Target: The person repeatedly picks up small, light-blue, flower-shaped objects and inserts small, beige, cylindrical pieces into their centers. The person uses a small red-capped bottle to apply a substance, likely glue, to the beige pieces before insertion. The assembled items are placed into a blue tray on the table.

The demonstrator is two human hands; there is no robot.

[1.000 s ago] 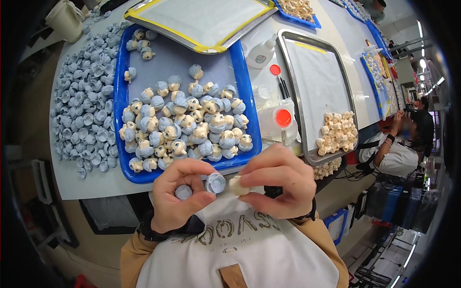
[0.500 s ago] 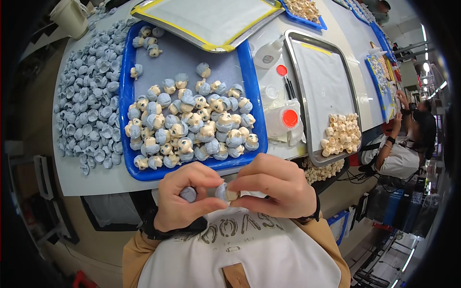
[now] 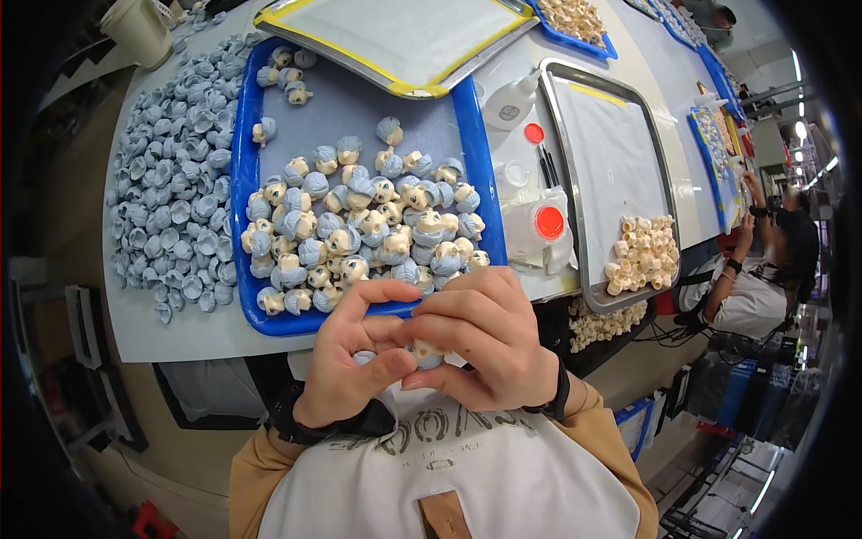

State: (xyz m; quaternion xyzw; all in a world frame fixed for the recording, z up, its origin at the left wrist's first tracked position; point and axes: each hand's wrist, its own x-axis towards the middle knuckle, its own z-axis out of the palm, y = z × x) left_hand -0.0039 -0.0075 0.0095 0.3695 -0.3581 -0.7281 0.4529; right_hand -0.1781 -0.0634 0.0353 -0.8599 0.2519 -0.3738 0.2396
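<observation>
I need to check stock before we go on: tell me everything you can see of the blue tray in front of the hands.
The blue tray is a shallow rectangular tray, plastic by its look, with a raised rim and a grey floor. It lies flat on the pale table. Small doll heads, cream faces with blue-grey hair, crowd its near half; the far half holds only a few. A yellow-rimmed tray overlaps its far edge. Loose blue-grey hair caps lie heaped by its left side. The hands hide part of its near rim.
</observation>
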